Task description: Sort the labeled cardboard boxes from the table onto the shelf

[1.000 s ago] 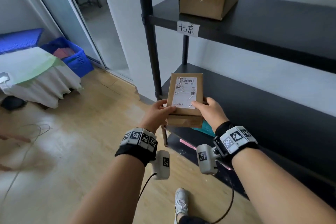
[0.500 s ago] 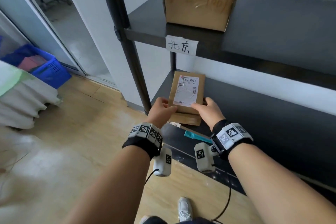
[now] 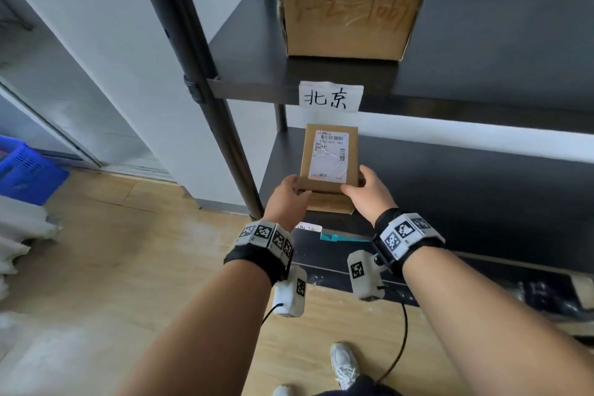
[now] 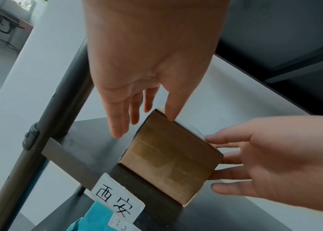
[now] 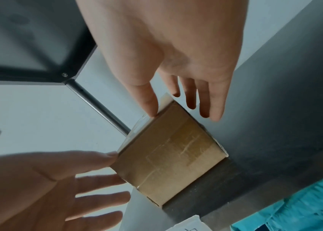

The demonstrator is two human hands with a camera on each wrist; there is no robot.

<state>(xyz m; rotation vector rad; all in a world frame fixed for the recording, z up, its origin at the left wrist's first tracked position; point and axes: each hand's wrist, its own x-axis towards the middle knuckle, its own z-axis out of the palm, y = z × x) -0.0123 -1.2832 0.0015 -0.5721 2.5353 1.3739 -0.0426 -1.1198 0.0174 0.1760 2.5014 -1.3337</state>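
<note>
Below the 北京 tag (image 3: 331, 97), small box (image 3: 328, 157) on 西安-tagged (image 4: 117, 196) shelf (image 3: 466, 177) — both hands' fingers (image 4: 171, 106) loosely straight, thumbs touching it.

A small parcel-sorting or storeroom space. A black metal shelf (image 3: 482, 26) stands against a white wall, its tiers marked with handwritten paper labels (image 3: 331, 96) naming Chinese cities. A taped cardboard box (image 3: 350, 0) sits on the tier above the label, and a smaller box with a printed shipping label (image 3: 329, 156) lies on the tier below. Left of the shelf, on the wood-look floor, is a blue plastic crate (image 3: 25, 177).
</note>
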